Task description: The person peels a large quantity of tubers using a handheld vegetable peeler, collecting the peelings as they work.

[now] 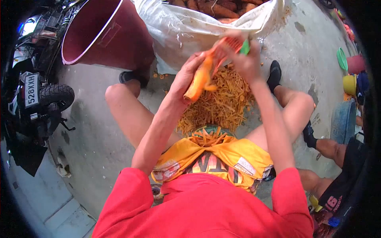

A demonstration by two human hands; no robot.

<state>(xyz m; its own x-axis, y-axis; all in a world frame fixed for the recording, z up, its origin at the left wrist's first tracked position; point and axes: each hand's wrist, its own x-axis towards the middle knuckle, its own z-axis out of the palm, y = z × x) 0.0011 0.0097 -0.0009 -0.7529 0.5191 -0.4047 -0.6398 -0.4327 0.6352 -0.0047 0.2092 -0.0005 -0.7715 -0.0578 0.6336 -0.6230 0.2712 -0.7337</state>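
Note:
My left hand [189, 73] is closed around a carrot [197, 84], which points down toward me, its bright orange flesh showing on the near side. Blurred by motion, my right hand [247, 63] grips a red slotted tool with a green end [245, 47], close to the carrot's far end. A strip of orange peel hangs by the carrot. Below both hands, a large heap of carrot peelings [216, 101] lies on the floor between my legs. More peelings rest on a green rim [210, 129] near my lap.
A white sack [186, 29] of unpeeled carrots [222, 8] stands ahead, beside a large maroon bucket [137, 39] on the left. A motorcycle [39, 95] is parked at far left. On the right are another person's legs [331, 150], a blue tub [343, 119] and a yellow bucket [349, 85].

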